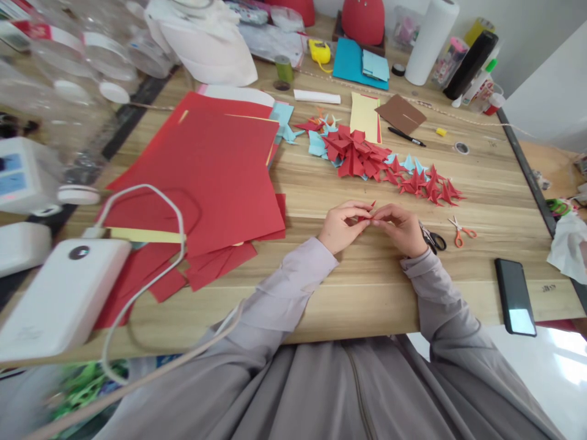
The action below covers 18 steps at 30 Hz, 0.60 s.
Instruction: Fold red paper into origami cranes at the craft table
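A small piece of folded red paper [373, 206] shows between my hands, its pointed tip sticking up. My left hand [343, 226] pinches it from the left. From the right, my right hand [400, 228] grips it too, the fingertips of both hands meeting. Much of the paper is hidden behind my fingers. Beyond my hands lies a pile of folded red paper pieces [355, 153], with a row of smaller red folded pieces [431, 185] to its right and some light blue ones among them. Black-handled scissors [433, 238] lie partly behind my right hand.
Red paper sheets [197, 177] cover the table's left part. A white power bank [64, 293] with a looping cable [182, 226] sits front left. Orange-handled scissors [461, 231] and a black phone [514, 296] lie at right. A pen [406, 137] and brown paper [401, 114] are farther back.
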Tool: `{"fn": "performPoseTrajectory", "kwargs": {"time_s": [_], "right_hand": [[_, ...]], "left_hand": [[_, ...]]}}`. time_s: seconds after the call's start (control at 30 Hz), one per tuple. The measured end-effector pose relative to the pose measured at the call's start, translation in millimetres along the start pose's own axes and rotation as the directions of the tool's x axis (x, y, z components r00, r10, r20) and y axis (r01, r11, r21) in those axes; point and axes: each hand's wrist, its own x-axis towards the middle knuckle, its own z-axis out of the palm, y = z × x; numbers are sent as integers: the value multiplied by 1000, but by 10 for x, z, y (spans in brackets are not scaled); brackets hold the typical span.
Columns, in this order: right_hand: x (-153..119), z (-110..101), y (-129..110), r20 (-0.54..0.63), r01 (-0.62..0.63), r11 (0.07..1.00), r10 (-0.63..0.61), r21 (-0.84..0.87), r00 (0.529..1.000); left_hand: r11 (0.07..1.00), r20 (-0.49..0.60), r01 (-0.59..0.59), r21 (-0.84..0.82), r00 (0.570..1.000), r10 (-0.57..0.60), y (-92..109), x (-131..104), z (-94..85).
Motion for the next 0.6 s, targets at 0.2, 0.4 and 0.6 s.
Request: {"fn": "performPoseTrajectory", "kwargs": {"time_s": [0.2, 0.4, 0.6], "right_hand": [[3, -10, -20, 17, -37, 999, 37, -9, 999], [7, -19, -12, 46, -45, 999, 46, -23, 998], [2, -14, 18, 55, -119, 992, 116, 51, 992]], "left_hand": [[997, 2, -47, 60, 999, 47, -6, 0, -10], [996, 6, -44, 74, 999, 43, -9, -2, -11], [992, 6, -67, 106, 998, 67, -11, 0, -11]]}}
